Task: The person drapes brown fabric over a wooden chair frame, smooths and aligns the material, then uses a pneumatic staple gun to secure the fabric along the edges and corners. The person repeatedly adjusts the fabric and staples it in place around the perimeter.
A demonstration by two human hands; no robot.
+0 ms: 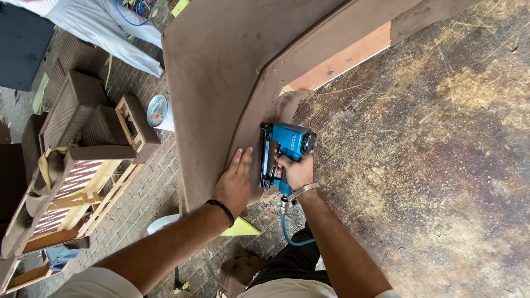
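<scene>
A worn, scuffed brown tabletop point(430, 143), mottled with pale scratches and stains, fills the right side of the view. On it lies a large panel covered in brown fabric point(221, 66), with a strip of bare wood point(342, 58) showing along its edge. Beyond the tabletop's left edge is a brick floor point(149, 187) carrying wooden furniture frames point(83, 182).
</scene>
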